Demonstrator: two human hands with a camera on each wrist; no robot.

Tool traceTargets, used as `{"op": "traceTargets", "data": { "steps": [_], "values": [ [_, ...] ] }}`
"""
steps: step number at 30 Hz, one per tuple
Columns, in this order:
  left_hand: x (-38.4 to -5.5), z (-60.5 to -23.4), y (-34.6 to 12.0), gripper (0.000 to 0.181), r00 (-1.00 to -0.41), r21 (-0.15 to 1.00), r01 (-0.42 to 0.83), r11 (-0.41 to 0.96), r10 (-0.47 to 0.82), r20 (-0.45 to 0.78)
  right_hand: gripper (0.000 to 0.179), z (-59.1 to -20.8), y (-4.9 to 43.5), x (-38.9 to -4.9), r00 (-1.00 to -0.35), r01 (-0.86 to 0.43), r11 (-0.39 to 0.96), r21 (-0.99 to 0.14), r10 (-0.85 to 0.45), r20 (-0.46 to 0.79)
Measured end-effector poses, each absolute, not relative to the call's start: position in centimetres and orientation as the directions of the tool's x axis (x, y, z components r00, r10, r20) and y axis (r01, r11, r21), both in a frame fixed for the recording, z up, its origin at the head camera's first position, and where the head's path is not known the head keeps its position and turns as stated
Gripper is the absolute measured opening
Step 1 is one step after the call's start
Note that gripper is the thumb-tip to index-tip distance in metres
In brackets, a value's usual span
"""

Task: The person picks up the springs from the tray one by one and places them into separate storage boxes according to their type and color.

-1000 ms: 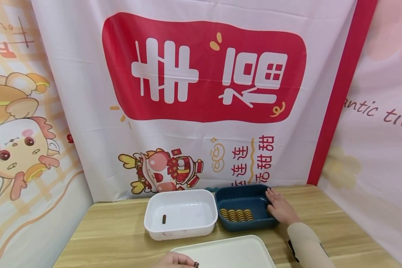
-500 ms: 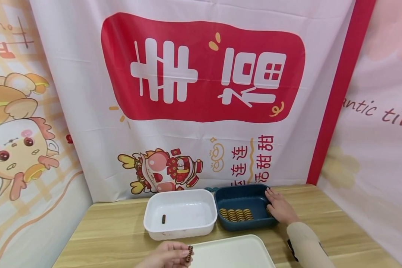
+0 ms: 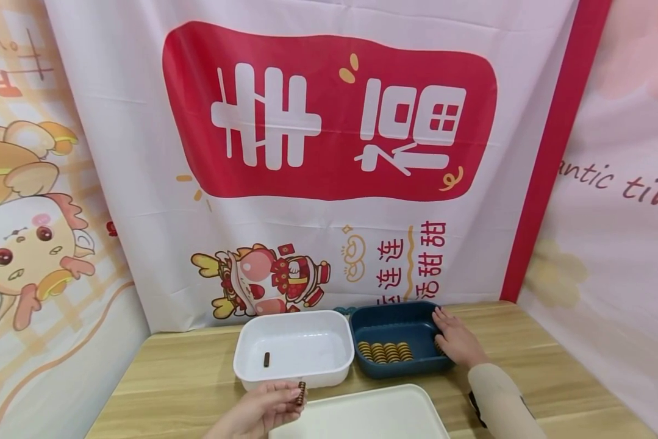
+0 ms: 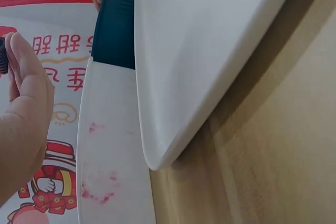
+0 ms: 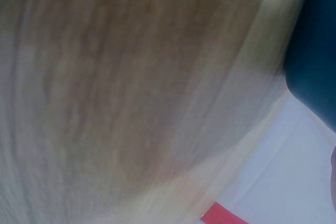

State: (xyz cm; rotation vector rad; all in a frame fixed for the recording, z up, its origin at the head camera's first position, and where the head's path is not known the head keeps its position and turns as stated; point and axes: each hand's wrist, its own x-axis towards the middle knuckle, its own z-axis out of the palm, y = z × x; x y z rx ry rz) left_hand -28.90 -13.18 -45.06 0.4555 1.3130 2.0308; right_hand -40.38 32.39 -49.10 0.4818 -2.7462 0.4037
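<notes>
A short, ridged brown stick [image 3: 301, 394], like a chocolate biscuit, is pinched between the thumb and fingers of my left hand [image 3: 263, 407] in the head view. That hand is just in front of the white bin [image 3: 329, 376], where a dark brown stick [image 3: 266, 360] lies on the floor. My right hand [image 3: 459, 341] lies over the right rim of the dark blue bin [image 3: 405, 368], its fingers fairly straight. Rows of round sandwich biscuits [image 3: 385, 352] line the front of the blue bin. More biscuits [image 3: 438, 347] show beside the right hand, partly hidden.
A cream tray [image 3: 372, 414] lies in front of the bins on the wooden table [image 3: 166, 378]. Both bins stand side by side at the back, close to a printed cloth [image 3: 329, 213]. The right wrist view mostly holds blurred tabletop.
My left hand has come up from the bottom edge and moved left toward the white bin, bringing the ridged stick along. My right hand has stayed on the blue bin's rim.
</notes>
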Motion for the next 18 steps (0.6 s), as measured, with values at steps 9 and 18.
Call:
{"op": "traceTargets", "data": {
  "steps": [9, 18],
  "values": [
    [-31.1, -44.3, -14.1, 0.013, -0.846, 0.945, -0.213, -0.249, 0.531, -0.051, 0.048, -49.1, 32.3, -40.4, -0.893, -0.361, 0.908, -0.214, -0.269, 0.362],
    [-33.0, -44.1, -14.4, 0.010, -0.936, 0.996, -0.070, -0.050, 0.349, -0.049, 0.048, -49.0, 32.2, -40.2, -0.886, -0.367, 0.906, -0.211, -0.271, 0.377]
  ]
}}
